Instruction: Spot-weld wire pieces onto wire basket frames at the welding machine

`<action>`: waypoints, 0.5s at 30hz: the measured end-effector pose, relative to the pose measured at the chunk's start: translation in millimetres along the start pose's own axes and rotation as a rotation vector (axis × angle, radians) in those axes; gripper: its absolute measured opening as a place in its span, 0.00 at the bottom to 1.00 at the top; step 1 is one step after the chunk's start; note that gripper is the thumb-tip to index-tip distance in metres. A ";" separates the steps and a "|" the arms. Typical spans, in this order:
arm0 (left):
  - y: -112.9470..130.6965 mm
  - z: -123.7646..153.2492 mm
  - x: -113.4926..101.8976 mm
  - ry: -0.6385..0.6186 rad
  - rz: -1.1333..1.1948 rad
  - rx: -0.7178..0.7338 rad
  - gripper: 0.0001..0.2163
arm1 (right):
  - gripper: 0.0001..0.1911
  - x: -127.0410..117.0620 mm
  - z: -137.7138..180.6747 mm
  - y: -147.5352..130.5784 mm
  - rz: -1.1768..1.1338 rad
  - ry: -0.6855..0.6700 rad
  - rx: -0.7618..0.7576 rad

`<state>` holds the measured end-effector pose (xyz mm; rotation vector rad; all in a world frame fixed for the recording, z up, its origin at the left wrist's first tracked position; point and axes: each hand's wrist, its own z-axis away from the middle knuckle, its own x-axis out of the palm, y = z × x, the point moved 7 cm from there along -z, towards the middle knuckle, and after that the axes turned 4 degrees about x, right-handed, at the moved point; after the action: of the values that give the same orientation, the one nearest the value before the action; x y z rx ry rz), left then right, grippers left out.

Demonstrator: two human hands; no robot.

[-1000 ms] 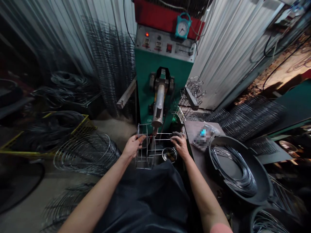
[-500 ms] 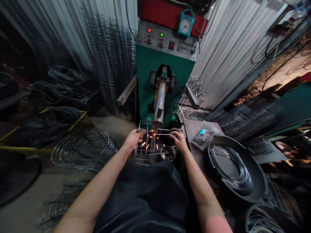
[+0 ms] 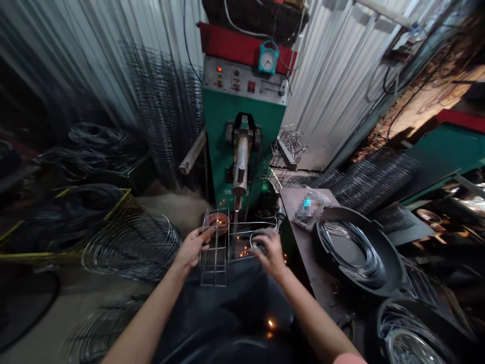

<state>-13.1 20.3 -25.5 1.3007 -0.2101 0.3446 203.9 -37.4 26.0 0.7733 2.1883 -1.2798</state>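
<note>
My left hand (image 3: 194, 246) pinches the upper left side of a small wire rack (image 3: 214, 273), which hangs in front of the machine. A long bent wire (image 3: 253, 224) juts rightward from the rack's top. Beside that wire, my right hand (image 3: 273, 251) has its thumb and fingers apart, with nothing visible in them. The spot welder's upper electrode arm (image 3: 240, 169) points down just above; its tip stands clear of the rack. Small sparks glow below, and two more glow over my dark apron (image 3: 223, 313). A reddish round dish (image 3: 219, 224) shows behind the rack.
The green welder body (image 3: 220, 114) stands ahead. To the right, a black tub (image 3: 396, 260) holds wire rings beside a bench (image 3: 299, 237). Wire coils (image 3: 132, 247) and a yellow crate (image 3: 123, 202) are at left. Stacked wire grids (image 3: 166, 116) lean against the wall.
My left hand has drawn the rack down and left, away from the electrode. The right hand has let go of the bent wire and lowered. Sparks have scattered, and the green light is off.
</note>
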 end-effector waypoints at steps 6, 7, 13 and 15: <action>14.8 48.3 3.6 -0.091 0.014 -0.041 0.20 | 0.14 70.9 70.9 -72.6 -0.251 -0.545 0.006; 20.9 55.8 2.9 -0.122 -0.021 -0.005 0.22 | 0.13 64.0 65.1 -78.3 -0.283 -0.496 0.040; 52.2 125.0 -11.4 -0.364 -0.671 0.665 0.37 | 0.14 -11.9 6.9 -91.1 -0.829 -0.153 0.400; 41.6 147.4 -8.6 -0.538 -0.863 0.785 0.37 | 0.14 -22.3 -5.9 -96.8 -1.016 -0.145 0.509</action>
<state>-30.3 -113.7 47.2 2.0964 0.0690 -0.7455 153.2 -76.1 102.5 -0.3872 2.1824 -2.3206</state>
